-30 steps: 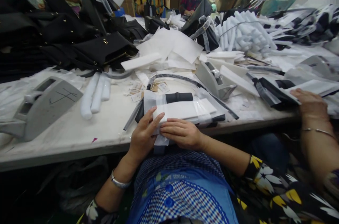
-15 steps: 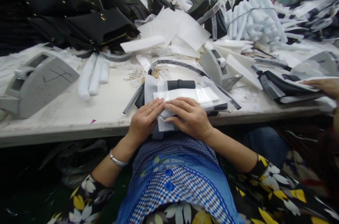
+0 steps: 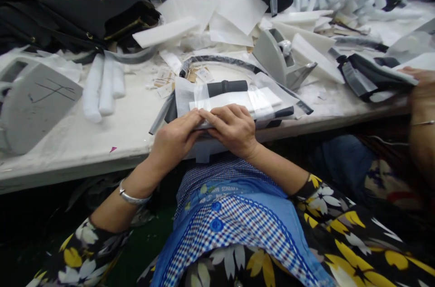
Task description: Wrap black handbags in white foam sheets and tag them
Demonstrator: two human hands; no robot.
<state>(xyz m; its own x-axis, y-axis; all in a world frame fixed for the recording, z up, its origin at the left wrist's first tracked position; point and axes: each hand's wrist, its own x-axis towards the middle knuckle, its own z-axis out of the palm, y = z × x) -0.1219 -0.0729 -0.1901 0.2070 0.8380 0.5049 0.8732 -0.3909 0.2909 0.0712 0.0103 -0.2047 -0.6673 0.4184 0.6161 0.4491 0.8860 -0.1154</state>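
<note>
Left hand [image 3: 175, 137]: fingers closed on the near edge of the white sheet [image 3: 234, 99], down-left of the tape dispenser [image 3: 277, 58].
Right hand [image 3: 233, 128]: fingertips meet the left hand's, pinching the same edge.
White sheet: lies left of the tape dispenser and nearer the person.
Black roll [image 3: 227, 88]: touches the sheet's far side.
Co-worker's hand [image 3: 421, 92]: well right of the tape dispenser.
</note>
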